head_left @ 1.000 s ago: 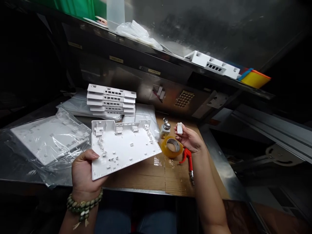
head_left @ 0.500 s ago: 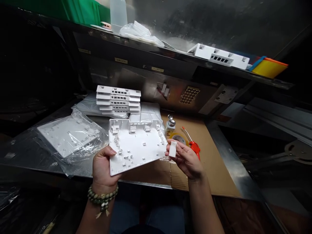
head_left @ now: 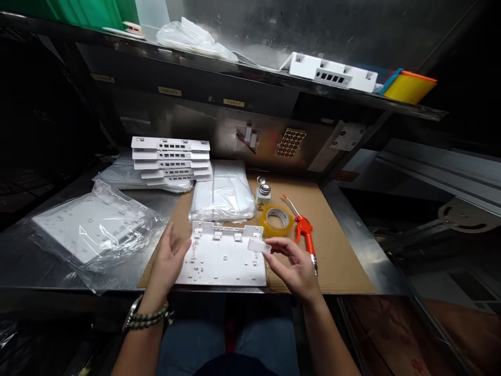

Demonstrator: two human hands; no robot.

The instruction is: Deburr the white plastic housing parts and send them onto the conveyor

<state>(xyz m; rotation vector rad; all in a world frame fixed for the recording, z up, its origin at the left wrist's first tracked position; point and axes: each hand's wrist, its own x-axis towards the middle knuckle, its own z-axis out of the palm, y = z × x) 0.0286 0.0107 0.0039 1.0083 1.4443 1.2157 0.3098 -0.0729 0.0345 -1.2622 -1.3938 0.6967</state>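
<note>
A white plastic housing cover lies flat on the cardboard by the front edge, its inside with small clips and posts facing up. At its left edge is my left hand, slightly blurred, with thumb and fingers apart and nothing held. My right hand pinches a small white pad between thumb and fingers, over the cover's upper right corner. Whether the pad is cloth or foam I cannot tell. Beyond my right hand are a roll of clear yellowish tape and a red air blow gun.
Behind the cover lies a pile of clear plastic bags, with a pump bottle to its right. A stack of white covers stands back left. A bagged cover lies left. A metal shelf overhangs the back.
The cover has gone from my left hand's grip down onto the cardboard, and that hand has let go. My right hand still holds the pad, turned sideways. The view has shifted.
</note>
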